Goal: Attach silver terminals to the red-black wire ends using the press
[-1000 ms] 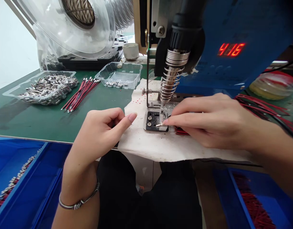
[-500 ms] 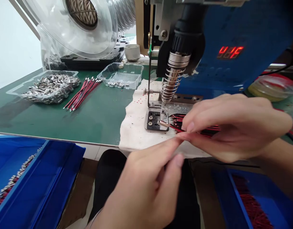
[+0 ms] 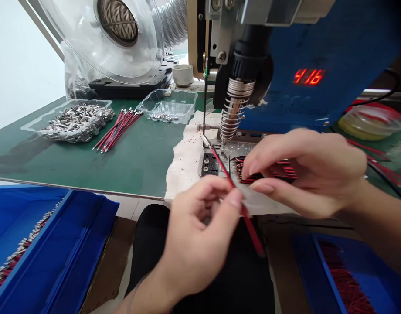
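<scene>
My left hand point(image 3: 200, 226) pinches a single red wire point(image 3: 224, 171) between thumb and forefinger, in front of the table edge. The wire has a metal terminal at its far tip and slants up toward the small metal fixture plate point(image 3: 209, 164) under the soldering iron tip point(image 3: 232, 117). My right hand point(image 3: 305, 170) hovers just right of the fixture, fingers curled over a bundle of red and black wires point(image 3: 272, 169) lying on the white cloth point(image 3: 184, 161); the fingertips touch the bundle, thumb below it.
A blue machine with a red "416" display point(image 3: 307, 76) stands behind the fixture. A clear tray of metal terminals point(image 3: 74, 122), a bunch of red wires point(image 3: 117, 128), another clear tray point(image 3: 169, 107) and a solder reel point(image 3: 122, 30) sit at back left. Blue bins point(image 3: 50, 248) point(image 3: 344, 274) flank my lap.
My left hand came from the left to the right hand, took one red wire and lifted its terminal end off the fixture. My right hand drew back onto the wire bundle.
</scene>
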A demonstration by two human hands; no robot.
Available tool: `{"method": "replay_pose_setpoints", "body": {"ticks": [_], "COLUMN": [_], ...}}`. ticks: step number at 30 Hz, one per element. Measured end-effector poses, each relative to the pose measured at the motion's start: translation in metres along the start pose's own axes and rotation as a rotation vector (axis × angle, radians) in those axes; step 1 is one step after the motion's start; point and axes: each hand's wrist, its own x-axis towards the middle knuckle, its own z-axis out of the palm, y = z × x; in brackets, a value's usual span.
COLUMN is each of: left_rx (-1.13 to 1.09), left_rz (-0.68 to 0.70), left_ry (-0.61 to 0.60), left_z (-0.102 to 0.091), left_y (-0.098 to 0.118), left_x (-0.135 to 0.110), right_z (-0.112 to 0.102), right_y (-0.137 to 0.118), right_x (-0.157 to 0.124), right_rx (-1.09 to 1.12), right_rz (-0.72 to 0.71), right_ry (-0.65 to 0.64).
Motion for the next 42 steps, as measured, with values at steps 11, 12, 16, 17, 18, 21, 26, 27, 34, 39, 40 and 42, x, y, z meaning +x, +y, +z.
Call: {"method": "replay_pose_setpoints", "body": {"ticks": [11,12,16,17,18,21,26,27,34,39,40,42], "left_rx": [1.285,1.339,1.435,1.446,1.456,1.491,1.549,1.549,1.645,1.844,1.855,1.835], "left_rz": [-0.063,-0.059,-0.078,-0.099,-0.112,-0.126,-0.175,-0.170,-0.091,-0.295,-0.364,-0.430], "left_ry": [0.324,0.364,0.376,0.385,0.388,0.390,0.382,0.374,0.338,0.234,0.202,0.235], "left_z": [-0.140,-0.147,-0.162,-0.162,-0.161,-0.154,-0.151,-0.152,-0.168,-0.174,-0.175,-0.184], "left_y": [0.030,0.031,0.034,0.035,0.037,0.043,0.050,0.050,0.049,0.051,0.054,0.059], "left_x": [0.065,0.072,0.091,0.092,0.092,0.089,0.089,0.090,0.097,0.113,0.115,0.118], "right_z": [-0.026,-0.027,-0.028,-0.028,-0.027,-0.027,-0.028,-0.028,-0.029,-0.027,-0.027,-0.027], "right_y": [0.034,0.035,0.037,0.037,0.037,0.038,0.039,0.040,0.041,0.043,0.043,0.044], "right_x": [0.007,0.007,0.008,0.009,0.009,0.009,0.009,0.010,0.008,0.007,0.006,0.006], "right_rx": [-0.223,-0.235,-0.240,-0.232,-0.226,-0.204,-0.154,-0.150,-0.127,-0.110,-0.104,-0.097], "right_rz": [0.186,0.219,0.282,0.284,0.287,0.291,0.307,0.310,0.246,0.255,0.256,0.252], "right_ry": [-0.513,-0.540,-0.575,-0.572,-0.570,-0.556,-0.529,-0.526,-0.490,-0.467,-0.464,-0.458]}}
